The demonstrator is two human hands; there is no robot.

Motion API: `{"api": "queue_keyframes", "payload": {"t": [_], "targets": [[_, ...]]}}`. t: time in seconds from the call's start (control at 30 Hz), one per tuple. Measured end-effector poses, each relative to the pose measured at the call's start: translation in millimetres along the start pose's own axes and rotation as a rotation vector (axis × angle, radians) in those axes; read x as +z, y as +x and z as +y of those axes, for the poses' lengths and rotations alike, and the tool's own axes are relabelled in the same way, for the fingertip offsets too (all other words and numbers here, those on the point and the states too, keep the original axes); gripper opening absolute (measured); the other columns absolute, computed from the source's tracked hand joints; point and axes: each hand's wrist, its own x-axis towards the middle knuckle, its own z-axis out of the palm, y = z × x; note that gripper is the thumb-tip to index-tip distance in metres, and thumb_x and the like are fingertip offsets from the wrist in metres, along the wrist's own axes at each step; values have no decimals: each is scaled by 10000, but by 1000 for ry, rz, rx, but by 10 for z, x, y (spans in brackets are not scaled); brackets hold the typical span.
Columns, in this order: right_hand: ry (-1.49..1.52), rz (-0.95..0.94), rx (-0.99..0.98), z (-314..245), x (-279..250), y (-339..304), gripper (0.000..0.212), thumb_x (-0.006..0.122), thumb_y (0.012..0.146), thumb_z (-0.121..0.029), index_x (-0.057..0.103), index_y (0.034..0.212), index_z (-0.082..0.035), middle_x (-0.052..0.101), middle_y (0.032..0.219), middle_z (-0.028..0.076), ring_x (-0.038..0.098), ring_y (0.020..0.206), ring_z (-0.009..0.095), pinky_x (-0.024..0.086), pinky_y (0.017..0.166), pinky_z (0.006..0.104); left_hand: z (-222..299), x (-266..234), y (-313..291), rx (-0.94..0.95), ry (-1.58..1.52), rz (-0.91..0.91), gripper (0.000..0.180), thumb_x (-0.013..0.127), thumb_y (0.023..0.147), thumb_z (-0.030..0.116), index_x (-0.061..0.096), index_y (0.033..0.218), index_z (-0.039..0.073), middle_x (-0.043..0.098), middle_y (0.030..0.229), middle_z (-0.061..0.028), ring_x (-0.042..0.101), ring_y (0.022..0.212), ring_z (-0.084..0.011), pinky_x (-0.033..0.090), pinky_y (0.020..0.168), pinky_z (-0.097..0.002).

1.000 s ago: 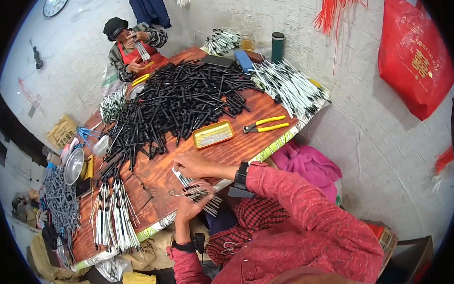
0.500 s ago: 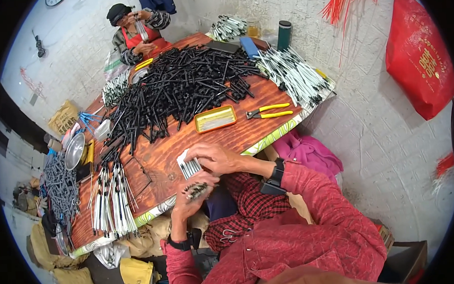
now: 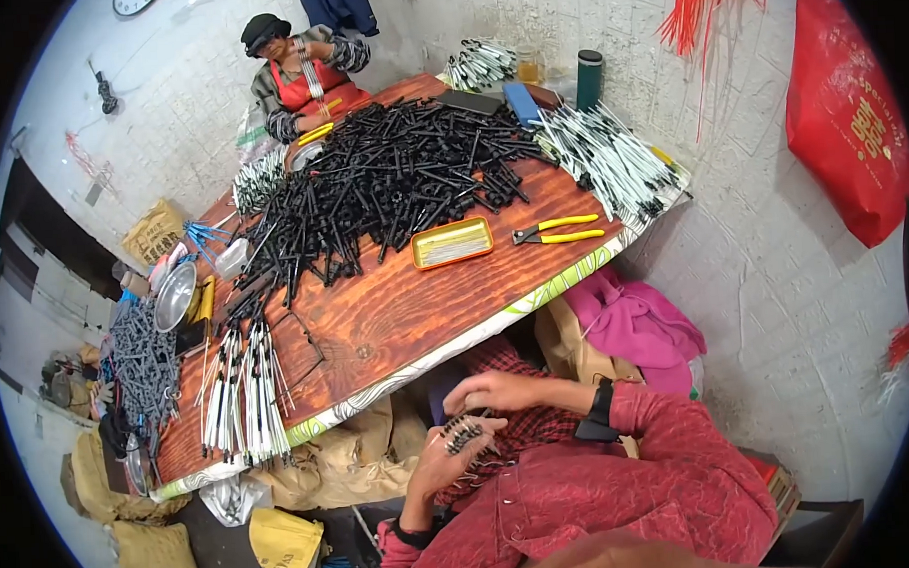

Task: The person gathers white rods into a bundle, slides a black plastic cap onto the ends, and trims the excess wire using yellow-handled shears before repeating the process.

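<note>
Below the table's near edge, over my lap, my left hand [image 3: 449, 466] is closed round a bundle of thin rods [image 3: 467, 434], whose dark and pale ends poke out of the fist. My right hand [image 3: 493, 393] is just beyond it, with its fingers bent down toward the top of the bundle. What those fingers pinch is hidden. On the table, the nearest things are a shallow yellow tin with an orange rim [image 3: 454, 265] holding thin pale pins, and yellow-handled cutting pliers [image 3: 558, 230].
A large heap of black plastic stems [image 3: 391, 181] covers the table's middle. White rods lie in bundles at the front left [image 3: 243, 397] and far right [image 3: 610, 153]. Grey parts [image 3: 145, 360] are piled at the left. Across the table, a person in a red apron [image 3: 312, 84] holds rods.
Both hands have drawn back from the table's edge to over my lap, taking the rod bundle along. The view has shifted slightly. The person opposite has raised their head.
</note>
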Motion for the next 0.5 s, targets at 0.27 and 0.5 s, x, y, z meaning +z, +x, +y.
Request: {"api": "queue_keyframes", "payload": {"t": [0.27,0.5], "targets": [[485,51,-124,-524,-285,-208,465,554,968,-146,487,1399,16,600,1308,100,595,1120,180,491,935,338,-180,55,302,-17,-371,231,161,642,939,59,646,1095,21,712,1022,-75,666,974,-183,524,869,-342],[253,61,164,-468,-256,-29,422,627,937,-201,595,1307,-2,678,1097,72,634,969,147,501,869,312,-582,236,487,-175,-368,290,228,677,926,109,623,1119,2,687,991,-63,659,942,-180,530,846,-324]]}}
